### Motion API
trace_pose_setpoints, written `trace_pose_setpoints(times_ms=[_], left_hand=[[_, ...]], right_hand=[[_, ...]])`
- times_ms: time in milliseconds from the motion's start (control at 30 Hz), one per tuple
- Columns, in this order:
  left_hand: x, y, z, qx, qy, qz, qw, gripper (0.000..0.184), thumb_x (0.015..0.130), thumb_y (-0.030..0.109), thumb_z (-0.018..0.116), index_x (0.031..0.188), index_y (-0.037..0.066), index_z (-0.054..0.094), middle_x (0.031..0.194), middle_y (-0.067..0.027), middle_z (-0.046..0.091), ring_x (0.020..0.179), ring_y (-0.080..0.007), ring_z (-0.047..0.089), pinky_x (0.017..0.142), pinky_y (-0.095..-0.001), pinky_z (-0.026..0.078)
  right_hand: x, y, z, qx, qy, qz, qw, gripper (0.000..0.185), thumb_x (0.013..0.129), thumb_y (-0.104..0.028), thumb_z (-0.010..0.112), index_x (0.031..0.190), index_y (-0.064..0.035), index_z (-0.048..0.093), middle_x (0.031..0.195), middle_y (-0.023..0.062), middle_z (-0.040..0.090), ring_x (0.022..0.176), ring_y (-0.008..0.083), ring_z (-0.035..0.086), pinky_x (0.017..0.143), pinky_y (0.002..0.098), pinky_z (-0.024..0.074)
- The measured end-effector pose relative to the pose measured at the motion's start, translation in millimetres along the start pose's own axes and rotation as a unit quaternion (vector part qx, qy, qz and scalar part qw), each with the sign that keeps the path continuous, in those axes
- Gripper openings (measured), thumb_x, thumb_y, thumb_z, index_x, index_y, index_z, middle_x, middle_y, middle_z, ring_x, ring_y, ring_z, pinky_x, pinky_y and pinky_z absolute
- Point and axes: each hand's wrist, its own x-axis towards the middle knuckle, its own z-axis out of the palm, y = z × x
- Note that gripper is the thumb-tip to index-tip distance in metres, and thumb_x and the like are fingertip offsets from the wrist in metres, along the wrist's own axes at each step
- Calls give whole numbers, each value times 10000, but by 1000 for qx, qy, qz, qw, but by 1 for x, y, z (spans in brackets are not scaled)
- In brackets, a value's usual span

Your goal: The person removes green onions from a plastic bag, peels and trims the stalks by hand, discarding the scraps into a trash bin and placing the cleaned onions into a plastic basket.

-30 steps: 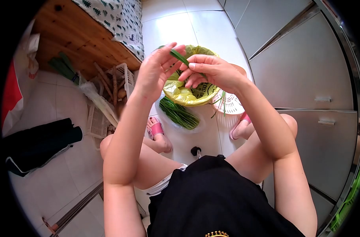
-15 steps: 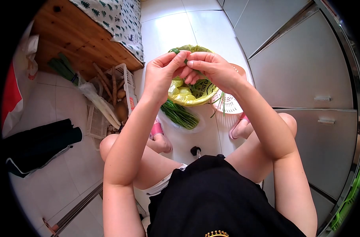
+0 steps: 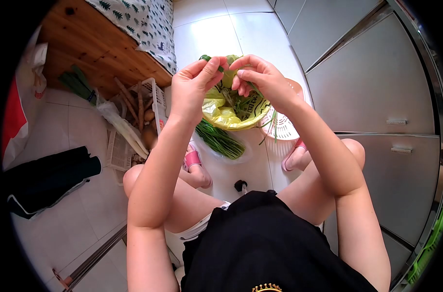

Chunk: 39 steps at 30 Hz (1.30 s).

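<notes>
The left hand (image 3: pixel 194 85) pinches a green stalk (image 3: pixel 205 58) between thumb and fingertips; the right hand (image 3: pixel 267 85) has its fingers curled close beside it, though its grip cannot be told. Both are above the yellow-lined bin (image 3: pixel 226 121). From the bin, the green bundle (image 3: pixel 221 141) lies toward seven o'clock, the slotted basket (image 3: pixel 285 130) at four, and the white crate (image 3: pixel 159 103) near nine.
</notes>
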Motion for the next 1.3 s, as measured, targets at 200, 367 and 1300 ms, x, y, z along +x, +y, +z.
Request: trace_pose_setpoints(times_ms=[200, 367, 1300], left_hand=[[-1, 7, 0, 16, 13, 21, 1000, 210, 912, 180, 634, 1000, 1, 696, 1069, -71, 668, 958, -124, 617, 894, -253, 482], [-6, 6, 6, 226, -48, 196, 953, 145, 855, 137, 680, 940, 30, 729, 1082, -76, 650, 972, -143, 608, 860, -278, 486], [-7, -15, -13, 330, -119, 10, 936, 365, 899, 58, 492, 1261, 11, 496, 1110, -133, 640, 1030, -196, 619, 875, -320, 497]], right_hand=[[2, 9, -2, -174, 40, -22, 984, 275, 986, -224, 452, 1096, -18, 597, 1034, 67, 646, 962, 124, 583, 869, 287, 457], [1, 1, 2, -32, 46, 46, 997, 428, 1003, -346, 402, 1145, 10, 592, 1089, 85, 638, 1026, 159, 580, 920, 298, 447], [-7, -8, -13, 260, -53, 70, 962, 183, 986, -145, 417, 1086, -14, 498, 787, 27, 549, 646, 133, 452, 623, 273, 405]])
